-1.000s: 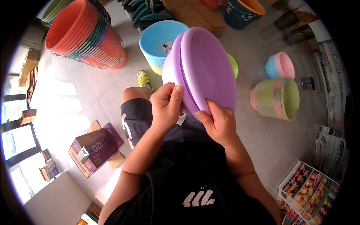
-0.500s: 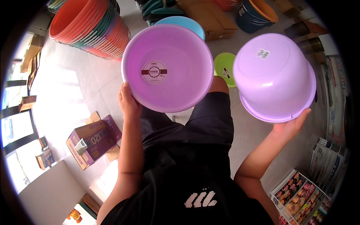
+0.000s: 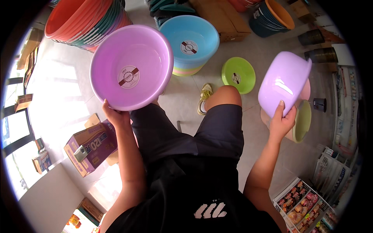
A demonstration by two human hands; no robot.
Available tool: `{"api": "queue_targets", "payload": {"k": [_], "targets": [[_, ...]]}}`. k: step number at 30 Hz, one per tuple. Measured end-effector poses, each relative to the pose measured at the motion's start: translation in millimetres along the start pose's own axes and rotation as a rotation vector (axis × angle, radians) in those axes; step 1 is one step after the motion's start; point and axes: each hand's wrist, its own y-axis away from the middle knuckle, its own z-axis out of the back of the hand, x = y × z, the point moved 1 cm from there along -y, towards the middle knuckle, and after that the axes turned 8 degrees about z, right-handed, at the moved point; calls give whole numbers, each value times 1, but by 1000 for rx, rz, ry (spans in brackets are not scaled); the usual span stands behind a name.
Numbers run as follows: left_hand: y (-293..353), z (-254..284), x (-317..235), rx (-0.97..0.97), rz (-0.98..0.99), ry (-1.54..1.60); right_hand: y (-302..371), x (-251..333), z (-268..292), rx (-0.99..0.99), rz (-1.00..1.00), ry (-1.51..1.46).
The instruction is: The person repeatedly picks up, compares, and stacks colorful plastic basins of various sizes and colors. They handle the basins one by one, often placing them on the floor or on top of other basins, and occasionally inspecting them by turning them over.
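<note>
My left hand (image 3: 117, 116) grips the near rim of a pinkish-purple basin (image 3: 149, 83), its hollow turned toward me and a round label inside. On the other side, my right hand (image 3: 283, 122) holds a lighter purple basin (image 3: 279, 79) tipped on its side, with its outer wall facing me. Behind and below that one are a pale green basin (image 3: 303, 122) and pinkish ones, partly hidden. Between my two hands, farther off, a stack topped by a blue basin (image 3: 202, 37) stands on the floor. A lime green basin (image 3: 245, 73) lies to the right of that stack.
A tall stack of red and green buckets (image 3: 83, 23) stands at the far left. A purple carton (image 3: 95, 149) is by my left forearm. Dark buckets with an orange one (image 3: 278, 13) stand far right. A rack of packaged goods (image 3: 307, 206) is near right.
The left basin has moved left, uncovering the blue stack. The right basin has turned from bottom-facing onto its side, moved slightly right, and reveals the pale green basin behind it.
</note>
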Motion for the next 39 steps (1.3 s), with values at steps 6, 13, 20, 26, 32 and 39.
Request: {"api": "queue_targets", "payload": {"k": [6,13,20,26,32,39], "targets": [[-19,13,8,-13,16,80,-43,39,-105,315,584,66],[-24,18,9,-10,-25,154,-35,64,-264,744,896,170],[-31,20,9,38,-33,130,12,53,-353,1035,871,292],[-35,17,7,75,-50,87,24,43,-366,1179,639,181],[-33,9,7,15,-27,123,19,38,-373,1244,557,55],[-34,15,14,94,8,139,32,49,-347,1203,630,172]]}}
